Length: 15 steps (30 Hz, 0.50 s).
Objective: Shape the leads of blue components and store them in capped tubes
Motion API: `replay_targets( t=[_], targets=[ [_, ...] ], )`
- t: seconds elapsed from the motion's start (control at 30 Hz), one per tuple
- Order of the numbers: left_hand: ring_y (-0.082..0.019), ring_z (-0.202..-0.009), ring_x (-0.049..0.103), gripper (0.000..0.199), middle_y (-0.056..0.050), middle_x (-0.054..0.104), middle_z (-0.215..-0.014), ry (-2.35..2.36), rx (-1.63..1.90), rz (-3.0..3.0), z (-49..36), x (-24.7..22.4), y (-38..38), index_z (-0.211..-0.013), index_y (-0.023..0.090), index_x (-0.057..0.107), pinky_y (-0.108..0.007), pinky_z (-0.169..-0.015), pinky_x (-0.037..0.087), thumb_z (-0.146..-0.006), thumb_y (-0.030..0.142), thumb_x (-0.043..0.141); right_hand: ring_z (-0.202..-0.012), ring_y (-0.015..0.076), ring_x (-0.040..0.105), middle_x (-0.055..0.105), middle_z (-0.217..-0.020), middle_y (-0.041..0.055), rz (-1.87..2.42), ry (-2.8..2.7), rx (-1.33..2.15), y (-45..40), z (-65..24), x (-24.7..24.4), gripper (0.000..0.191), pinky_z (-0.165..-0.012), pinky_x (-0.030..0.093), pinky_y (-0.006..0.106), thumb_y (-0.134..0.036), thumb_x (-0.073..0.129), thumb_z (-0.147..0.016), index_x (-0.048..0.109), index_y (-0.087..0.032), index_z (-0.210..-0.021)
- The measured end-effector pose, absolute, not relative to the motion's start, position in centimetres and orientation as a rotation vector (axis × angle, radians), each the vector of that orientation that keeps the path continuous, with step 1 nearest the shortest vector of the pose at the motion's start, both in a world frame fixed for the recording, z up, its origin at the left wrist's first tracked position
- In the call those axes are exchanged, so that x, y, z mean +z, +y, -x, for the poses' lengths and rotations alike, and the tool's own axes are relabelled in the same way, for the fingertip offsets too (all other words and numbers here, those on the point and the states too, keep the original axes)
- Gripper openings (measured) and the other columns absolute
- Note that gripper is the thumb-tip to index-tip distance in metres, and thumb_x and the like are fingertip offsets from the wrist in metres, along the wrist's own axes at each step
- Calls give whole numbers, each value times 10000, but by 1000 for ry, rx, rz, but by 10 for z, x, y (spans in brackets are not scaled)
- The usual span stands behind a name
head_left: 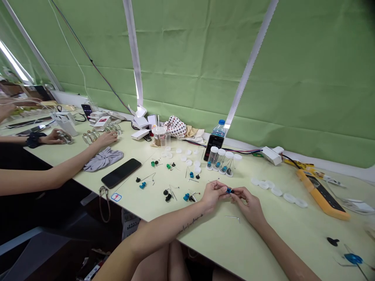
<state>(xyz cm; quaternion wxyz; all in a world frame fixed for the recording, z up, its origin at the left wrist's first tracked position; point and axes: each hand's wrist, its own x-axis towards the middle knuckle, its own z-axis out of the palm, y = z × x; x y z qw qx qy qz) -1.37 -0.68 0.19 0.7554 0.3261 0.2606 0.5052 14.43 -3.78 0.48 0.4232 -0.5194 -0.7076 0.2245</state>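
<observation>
**Left hand (211, 195) and right hand (247, 205) pinch small blue-and-black part (229, 191)**

Landmark: upright phone timer (213, 147) on the pale green worktop (234, 242).

Hands: both closed, fingers curled, fingertips (222, 192) meeting on the part from either side. The part sits between them, held clear of the worktop, front-right of the phone timer. Exact grip on the part is hard to see at this size.

Near the hands: bent wire pin (232, 218) lies on the worktop just in front of the right hand, further forward of the phone timer. Loose black and blue small parts (186, 197) lie left of the hands, front-left of the phone timer.

Around the landmark:
- Directly in front: clear capped tubes (220, 162), standing upright, with blue parts inside.
- Behind: water bottle (219, 128).
- Right: row of white round caps (277, 191), then yellow multimeter (322, 194) further out.
- Left: more white caps (188, 152), green parts (152, 164), then black smartphone (121, 173) lying flat and grey cloth (103, 159).

Well left of the phone timer, a co-worker's hands (108, 138) reach among glass vials (90, 136), apart from the person's own.
</observation>
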Motion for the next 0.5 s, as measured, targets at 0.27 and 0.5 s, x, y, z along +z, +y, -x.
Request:
replay_targets(
  t=[0.27, 0.5],
  targets=[
    [-164, -700, 631, 371, -89, 648, -781, 579, 1098, -722, 15, 1, -5, -755, 97, 549, -358, -780, 497, -577, 328, 779, -682, 193, 642, 652, -778, 49, 1287, -1784, 616, -38, -144, 7, 267, -667, 540, 332, -445, 500, -838, 539, -204, -946],
    [-170, -729, 633, 352, -103, 651, -806, 563, 1093, -758, 14, -1, -5, -774, 91, 553, -373, -798, 492, -604, 317, 765, -682, 187, 634, 657, -785, 47, 1317, -1746, 696, -37, -147, 3, 270, -673, 529, 333, -444, 487, -850, 539, -200, -954]
  ],
)
